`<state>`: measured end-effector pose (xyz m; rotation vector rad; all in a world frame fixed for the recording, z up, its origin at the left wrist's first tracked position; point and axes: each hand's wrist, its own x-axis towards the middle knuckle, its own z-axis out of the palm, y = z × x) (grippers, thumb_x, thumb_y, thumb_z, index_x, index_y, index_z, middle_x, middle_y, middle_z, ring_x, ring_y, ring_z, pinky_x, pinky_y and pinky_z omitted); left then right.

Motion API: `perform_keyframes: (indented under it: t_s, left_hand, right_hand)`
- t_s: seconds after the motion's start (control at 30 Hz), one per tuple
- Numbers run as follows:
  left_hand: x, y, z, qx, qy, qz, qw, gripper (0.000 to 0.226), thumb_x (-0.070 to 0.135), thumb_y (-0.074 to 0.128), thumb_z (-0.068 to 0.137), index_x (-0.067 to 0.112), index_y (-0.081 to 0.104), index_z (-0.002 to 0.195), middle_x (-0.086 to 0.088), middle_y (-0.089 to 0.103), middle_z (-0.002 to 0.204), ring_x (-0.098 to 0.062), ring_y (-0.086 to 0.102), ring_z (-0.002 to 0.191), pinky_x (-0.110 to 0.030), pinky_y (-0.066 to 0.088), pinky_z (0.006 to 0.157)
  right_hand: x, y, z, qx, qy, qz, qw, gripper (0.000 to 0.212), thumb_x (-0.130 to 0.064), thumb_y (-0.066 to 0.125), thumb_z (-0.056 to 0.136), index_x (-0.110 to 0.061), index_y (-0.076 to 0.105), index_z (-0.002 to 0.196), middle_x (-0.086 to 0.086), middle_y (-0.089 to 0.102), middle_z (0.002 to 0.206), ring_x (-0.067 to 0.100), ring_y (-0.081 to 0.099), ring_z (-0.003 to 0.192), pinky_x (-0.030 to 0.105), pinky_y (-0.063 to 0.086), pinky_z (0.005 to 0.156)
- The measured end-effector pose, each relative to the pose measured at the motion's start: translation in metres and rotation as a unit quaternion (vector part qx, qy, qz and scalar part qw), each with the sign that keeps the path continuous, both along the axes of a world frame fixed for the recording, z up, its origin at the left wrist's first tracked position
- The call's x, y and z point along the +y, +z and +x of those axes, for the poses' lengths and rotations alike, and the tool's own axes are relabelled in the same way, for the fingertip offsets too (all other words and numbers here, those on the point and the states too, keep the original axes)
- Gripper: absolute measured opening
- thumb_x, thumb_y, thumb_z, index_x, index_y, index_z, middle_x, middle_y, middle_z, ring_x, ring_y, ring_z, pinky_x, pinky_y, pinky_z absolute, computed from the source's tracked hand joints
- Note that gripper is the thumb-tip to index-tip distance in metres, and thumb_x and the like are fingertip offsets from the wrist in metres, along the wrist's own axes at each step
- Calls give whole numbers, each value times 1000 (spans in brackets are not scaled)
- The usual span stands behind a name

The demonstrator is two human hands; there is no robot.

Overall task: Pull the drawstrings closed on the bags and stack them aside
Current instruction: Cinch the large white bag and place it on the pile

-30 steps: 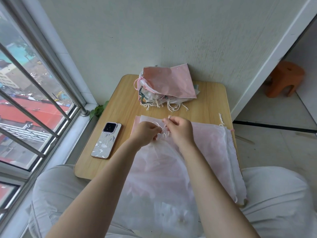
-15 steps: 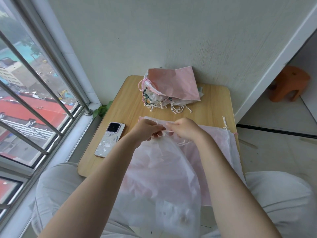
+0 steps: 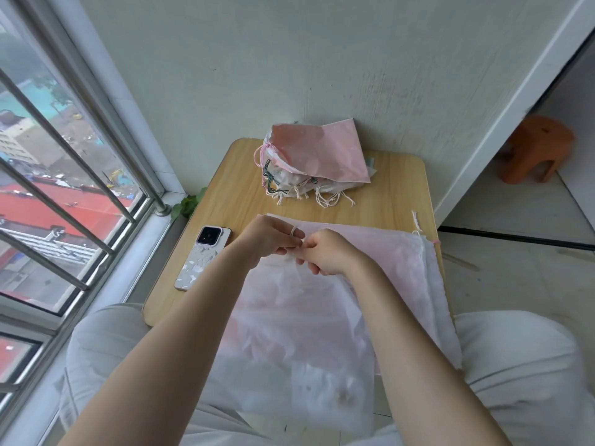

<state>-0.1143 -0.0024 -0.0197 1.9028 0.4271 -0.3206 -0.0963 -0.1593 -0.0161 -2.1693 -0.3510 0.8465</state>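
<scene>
Both hands, left hand (image 3: 273, 238) and right hand (image 3: 328, 251), pinch the drawstring (image 3: 297, 249) at the sheer bag (image 3: 289, 317) mouth between them; next, likely pull apart to cinch, then stack on the pile (image 3: 317, 160) beyond

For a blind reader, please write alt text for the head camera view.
Two hands, left hand and right hand, pinch a white drawstring at the mouth of a sheer bag on a small wooden table. Behind lies a stack of bags; a phone lies left.
</scene>
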Motion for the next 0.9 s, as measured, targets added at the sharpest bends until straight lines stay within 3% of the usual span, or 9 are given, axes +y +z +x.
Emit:
perform_keyframes:
  t_s: [0.17, 0.27, 0.33, 0.4, 0.47, 0.57, 0.63, 0.7, 0.9]
  left_hand:
    - [-2, -5, 1, -17, 48, 27, 998, 15, 0, 74, 77, 15, 73, 77, -4, 67, 72, -16, 58, 66, -28, 52, 72]
    - [-2, -6, 3, -24, 48, 36, 998, 16, -1, 74, 77, 15, 71, 75, -3, 65, 70, -12, 57, 61, -22, 50, 62]
    - [-3, -5, 5, -24, 33, 49, 998, 15, 1, 76, 76, 15, 73, 77, -2, 67, 72, -12, 57, 61, -22, 48, 61]
    - [-3, -5, 6, -27, 16, 61, 998, 14, 2, 76, 75, 15, 73, 80, 1, 67, 71, -10, 56, 60, -20, 46, 60]
    - [-2, -4, 6, -39, -3, 83, 996, 14, 5, 78, 76, 16, 74, 83, 7, 65, 70, -5, 54, 57, -14, 43, 55]
    - [0, -2, 5, -55, -44, 126, 990, 16, 14, 82, 74, 24, 73, 83, 11, 68, 77, -7, 59, 70, -18, 44, 60]
    - [4, -1, 4, -65, -83, 152, 983, 17, 17, 83, 73, 26, 73, 84, 8, 71, 83, -13, 63, 78, -26, 50, 68]
    - [6, 0, 3, -83, -112, 180, 974, 18, 17, 82, 73, 25, 73, 86, 6, 73, 88, -14, 66, 83, -29, 52, 75]
    - [4, -5, -3, -186, -90, 249, 946, 12, 9, 77, 77, 18, 73, 84, 5, 72, 81, -11, 64, 75, -13, 43, 63]
  right_hand:
    - [-5, 30, -15, 27, 168, -26, 985, 19, -21, 57, 91, -14, 74, 91, 4, 61, 70, 19, 53, 55, 27, 47, 56]
    - [-2, 46, -27, 92, 287, -47, 952, 15, -22, 63, 91, -18, 76, 95, 0, 69, 82, 14, 63, 73, 29, 55, 76]
    - [0, 46, -26, 64, 315, -76, 944, 14, -25, 65, 91, -19, 77, 95, -5, 72, 88, 8, 64, 78, 26, 54, 78]
    - [-2, 42, -16, 5, 252, -88, 964, 15, -23, 66, 88, -13, 77, 92, -3, 72, 84, 9, 60, 69, 22, 51, 64]
    - [-5, 32, -2, -72, 106, -66, 990, 12, -20, 65, 87, -15, 75, 81, -2, 69, 78, 11, 56, 61, 19, 44, 54]
    - [-7, 8, 18, -160, -61, -23, 985, 15, -17, 60, 90, -20, 72, 81, -3, 69, 89, 15, 61, 82, 26, 49, 72]
    - [-4, -2, 24, -134, -70, -5, 989, 18, -13, 57, 91, -18, 73, 86, -3, 68, 90, 15, 60, 88, 26, 45, 76]
    - [0, -11, 25, -71, -69, 35, 994, 18, -9, 58, 89, -13, 75, 84, 0, 68, 82, 13, 58, 81, 25, 42, 71]
    - [5, -28, 24, 73, -111, 165, 977, 9, -15, 73, 80, -13, 77, 87, 5, 69, 87, 15, 58, 80, 30, 43, 77]
